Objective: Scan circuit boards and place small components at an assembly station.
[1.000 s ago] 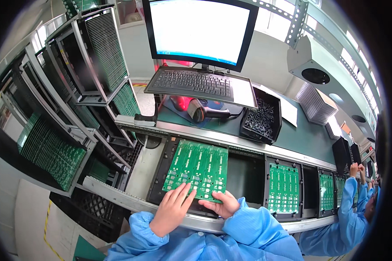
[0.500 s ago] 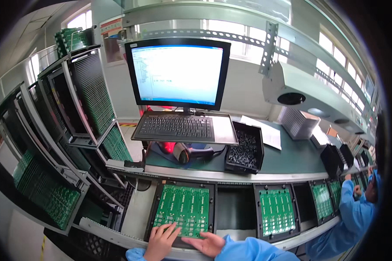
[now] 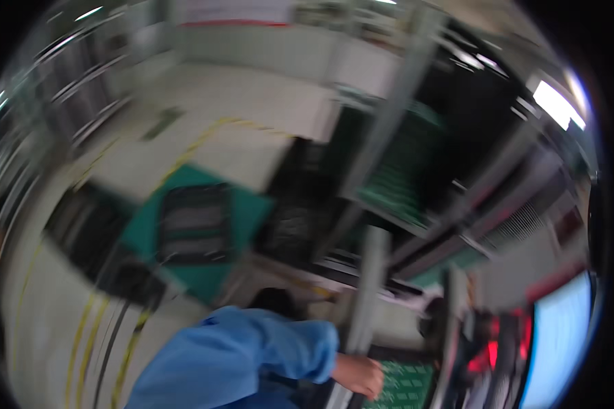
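My left hand, at the end of a blue sleeve, reaches across the rail to the left edge of a green circuit board panel. Motion smears its fingers, so whether they grip the board or only touch it does not show. A dark frame borders the panel, which the lower edge of the view cuts off. My right hand is out of view.
Tall metal racks with green boards stand beyond my left arm. A black slotted frame lies on a green surface at left. Yellow-striped floor stretches behind. A lit monitor stands at right.
The view has swung far to the left and blurred. My right hand, earlier at the panel's lower edge, has left the view. My left hand is still at the panel.
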{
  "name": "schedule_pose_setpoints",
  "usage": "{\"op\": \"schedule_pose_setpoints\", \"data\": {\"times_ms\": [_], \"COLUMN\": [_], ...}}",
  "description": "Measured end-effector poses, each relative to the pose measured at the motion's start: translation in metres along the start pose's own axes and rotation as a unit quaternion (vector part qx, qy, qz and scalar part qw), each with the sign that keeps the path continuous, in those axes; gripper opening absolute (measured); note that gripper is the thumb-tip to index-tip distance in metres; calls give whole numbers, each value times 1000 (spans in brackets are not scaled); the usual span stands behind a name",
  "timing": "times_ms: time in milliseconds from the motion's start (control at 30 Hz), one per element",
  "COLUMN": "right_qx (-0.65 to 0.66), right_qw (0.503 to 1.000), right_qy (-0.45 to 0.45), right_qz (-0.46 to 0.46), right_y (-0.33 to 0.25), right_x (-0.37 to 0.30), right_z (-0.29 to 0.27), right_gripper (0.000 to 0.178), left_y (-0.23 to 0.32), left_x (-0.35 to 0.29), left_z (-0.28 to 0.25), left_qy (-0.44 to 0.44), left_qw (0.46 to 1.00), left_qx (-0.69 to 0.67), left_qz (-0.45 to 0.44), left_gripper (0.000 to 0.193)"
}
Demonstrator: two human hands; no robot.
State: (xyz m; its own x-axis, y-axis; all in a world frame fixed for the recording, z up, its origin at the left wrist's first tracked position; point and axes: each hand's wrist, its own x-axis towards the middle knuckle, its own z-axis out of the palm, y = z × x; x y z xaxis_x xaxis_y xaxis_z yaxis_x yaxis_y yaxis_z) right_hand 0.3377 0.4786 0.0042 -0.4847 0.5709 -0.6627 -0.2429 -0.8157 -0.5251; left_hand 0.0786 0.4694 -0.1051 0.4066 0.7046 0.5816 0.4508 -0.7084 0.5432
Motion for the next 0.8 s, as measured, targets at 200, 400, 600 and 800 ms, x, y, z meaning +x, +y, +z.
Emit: {"op": "schedule_pose_setpoints", "data": {"times_ms": [200,400,600,800], "right_qx": [-110,-397,-486,-475], "right_qw": [971,764,532,574], "right_qy": [-160,-379,-600,-640], "right_qz": [144,339,348,187], "right_y": [-34,59,341,677], "right_x": [160,179,182,187], "right_z": [-4,207,406,475], "right_gripper": [24,37,30,54], "left_y": [20,146,293,359], "left_x": [-122,-302,-492,-643], "left_z": [-34,-46,-41,-29], "left_qy": [374,737,834,936], "left_qw": [906,480,57,5], "left_qx": [67,142,424,216], "left_qz": [-187,-453,-347,-279], "left_gripper": [14,24,27,60]}}
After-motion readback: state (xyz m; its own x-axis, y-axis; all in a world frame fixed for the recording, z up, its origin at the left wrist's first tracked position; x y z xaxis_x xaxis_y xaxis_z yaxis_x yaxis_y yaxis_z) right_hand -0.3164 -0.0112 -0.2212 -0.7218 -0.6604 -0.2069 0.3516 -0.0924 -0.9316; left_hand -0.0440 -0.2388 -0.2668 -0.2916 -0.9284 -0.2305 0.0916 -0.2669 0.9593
